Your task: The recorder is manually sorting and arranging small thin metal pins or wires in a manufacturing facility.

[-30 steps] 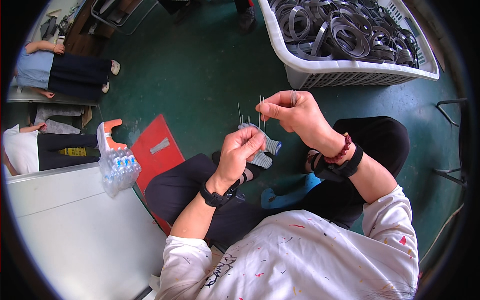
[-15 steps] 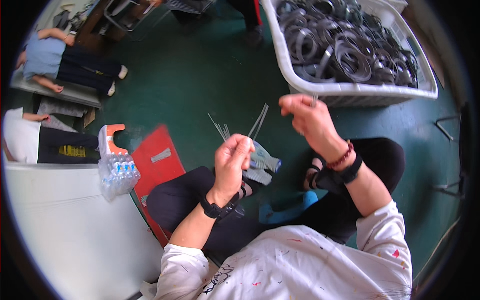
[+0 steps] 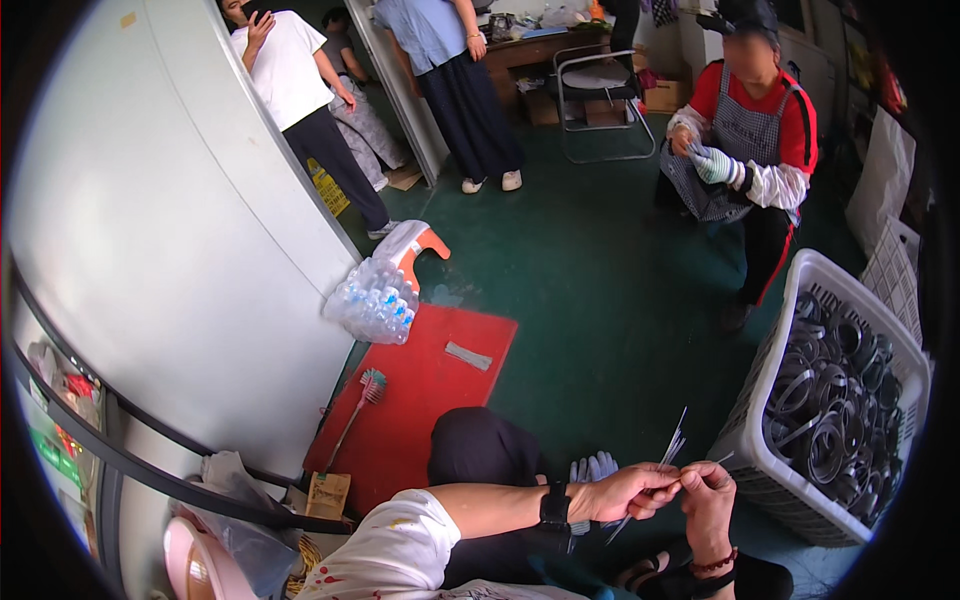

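My left hand (image 3: pixel 628 492) is closed around a small bundle of thin, stiff grey strips (image 3: pixel 674 440). Their ends fan out above the fist and stick out below it. Close against it, my right hand (image 3: pixel 708 505) has thumb and fingers pinched together, and a short thin end pokes out beyond them toward the basket. Whether that end belongs to the bundle I cannot tell. A grey knitted glove (image 3: pixel 594 467) shows behind my left wrist, partly covered by the arm.
Right of my hands stands a white plastic basket (image 3: pixel 752 450) full of coiled dark bands. A red board (image 3: pixel 420 385) on the floor bears a strip bundle (image 3: pixel 468 356) and a brush (image 3: pixel 372 388). Wrapped bottles (image 3: pixel 375 302) sit beyond. A person in red (image 3: pixel 770 110) sits opposite; others stand farther back.
The view has swung up and left, bringing the room and the seated person into sight. My hands, apart before, are now together at the strips.
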The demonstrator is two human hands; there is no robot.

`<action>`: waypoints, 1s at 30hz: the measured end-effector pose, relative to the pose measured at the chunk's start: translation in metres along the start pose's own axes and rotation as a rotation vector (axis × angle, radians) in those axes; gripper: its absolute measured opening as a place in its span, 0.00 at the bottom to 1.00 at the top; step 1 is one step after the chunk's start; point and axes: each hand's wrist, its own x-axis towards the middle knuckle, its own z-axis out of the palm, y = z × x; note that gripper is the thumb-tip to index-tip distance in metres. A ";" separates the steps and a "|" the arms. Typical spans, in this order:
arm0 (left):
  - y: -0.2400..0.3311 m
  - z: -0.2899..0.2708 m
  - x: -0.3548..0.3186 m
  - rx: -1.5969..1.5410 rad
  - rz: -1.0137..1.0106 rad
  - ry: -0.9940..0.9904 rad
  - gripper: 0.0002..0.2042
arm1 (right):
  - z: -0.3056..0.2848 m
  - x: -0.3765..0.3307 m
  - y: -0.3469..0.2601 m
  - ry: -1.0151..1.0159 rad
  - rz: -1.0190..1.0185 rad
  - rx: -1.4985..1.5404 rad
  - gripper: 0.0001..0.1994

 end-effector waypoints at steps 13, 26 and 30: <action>-0.007 0.010 0.007 0.611 0.220 0.263 0.15 | -0.008 0.000 -0.004 0.011 0.148 0.025 0.07; -0.011 -0.006 0.014 1.481 0.712 0.411 0.09 | -0.005 0.004 -0.002 0.060 0.152 -0.027 0.09; -0.014 -0.001 0.017 1.544 0.758 0.400 0.08 | -0.011 0.005 0.000 0.115 0.144 -0.034 0.09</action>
